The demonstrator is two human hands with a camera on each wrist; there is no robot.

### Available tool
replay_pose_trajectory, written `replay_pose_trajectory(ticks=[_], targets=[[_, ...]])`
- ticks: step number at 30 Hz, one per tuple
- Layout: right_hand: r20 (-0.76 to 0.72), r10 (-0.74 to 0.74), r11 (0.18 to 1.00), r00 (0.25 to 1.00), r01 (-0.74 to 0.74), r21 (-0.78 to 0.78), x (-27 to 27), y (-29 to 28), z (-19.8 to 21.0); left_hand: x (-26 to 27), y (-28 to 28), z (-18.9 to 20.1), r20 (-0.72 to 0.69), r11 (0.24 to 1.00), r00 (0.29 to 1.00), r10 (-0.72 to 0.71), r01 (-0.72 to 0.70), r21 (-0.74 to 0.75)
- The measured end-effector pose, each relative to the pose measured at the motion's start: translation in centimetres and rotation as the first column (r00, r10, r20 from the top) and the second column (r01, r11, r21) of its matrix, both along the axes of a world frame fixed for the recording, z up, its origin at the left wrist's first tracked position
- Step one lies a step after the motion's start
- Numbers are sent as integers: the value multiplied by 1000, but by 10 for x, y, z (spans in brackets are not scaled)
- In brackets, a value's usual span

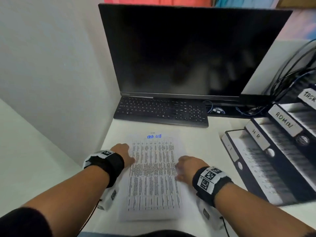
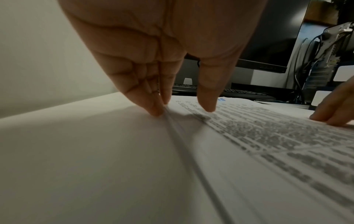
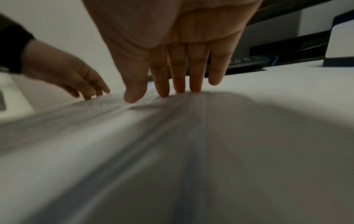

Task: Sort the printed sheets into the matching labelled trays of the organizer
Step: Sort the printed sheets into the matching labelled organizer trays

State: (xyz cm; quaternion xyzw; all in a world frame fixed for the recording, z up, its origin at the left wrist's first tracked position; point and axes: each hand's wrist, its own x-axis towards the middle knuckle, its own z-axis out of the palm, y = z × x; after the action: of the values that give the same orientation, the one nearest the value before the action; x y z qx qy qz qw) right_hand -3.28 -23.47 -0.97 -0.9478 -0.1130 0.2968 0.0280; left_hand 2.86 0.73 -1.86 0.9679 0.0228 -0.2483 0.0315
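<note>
A stack of printed sheets [image 1: 152, 175] lies on the white desk in front of me; its top sheet has a blue handwritten heading and a dense table. My left hand [image 1: 124, 153] touches the stack's left edge with straight fingers [image 2: 157, 109], thumb over the paper. My right hand [image 1: 185, 166] touches the right edge, fingertips [image 3: 180, 87] straight down on it. Neither hand holds a sheet. The black stepped organizer [image 1: 277, 161] stands at the right, its trays labelled HR [image 1: 256, 134], ADMIN [image 1: 283, 121] and TASK [image 1: 308, 97]. The nearest tray holds a printed sheet [image 1: 259, 171].
A black keyboard [image 1: 161, 111] and a dark monitor [image 1: 188, 52] stand behind the stack. Cables [image 1: 290, 71] hang at the far right behind the organizer. A white partition wall [image 1: 51, 65] borders the desk on the left.
</note>
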Motion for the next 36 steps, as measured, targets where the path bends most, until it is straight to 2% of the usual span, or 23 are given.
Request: replay_pose_trajectory(ticks=[10,16,24,26,29,32,36], targets=[[-12,-13,998,1000,12,-56,2,-1,-8,34,1,-4,97,990,988,-123,130,-62],[-22,8,997,1000,-10,-75,2,-2,-10,46,1,-6,22,960,964,-265,262,97],[-15,8,999,1000,-9,-48,1,-4,-9,42,-8,9,178,943,928,-328,312,116],[-19,7,999,1000,-8,-45,1,-4,-9,37,-13,9,171,939,924,-343,331,94],[-16,13,999,1000,-14,-49,0,-4,-10,23,-17,7,181,946,937,-300,316,-66],[-8,0,1000,1000,0,-32,-1,-5,-10,5,-15,12,231,929,925,-300,339,-150],[3,2,999,1000,-2,-40,-2,-3,-8,-12,-11,19,272,907,895,-354,399,-136]])
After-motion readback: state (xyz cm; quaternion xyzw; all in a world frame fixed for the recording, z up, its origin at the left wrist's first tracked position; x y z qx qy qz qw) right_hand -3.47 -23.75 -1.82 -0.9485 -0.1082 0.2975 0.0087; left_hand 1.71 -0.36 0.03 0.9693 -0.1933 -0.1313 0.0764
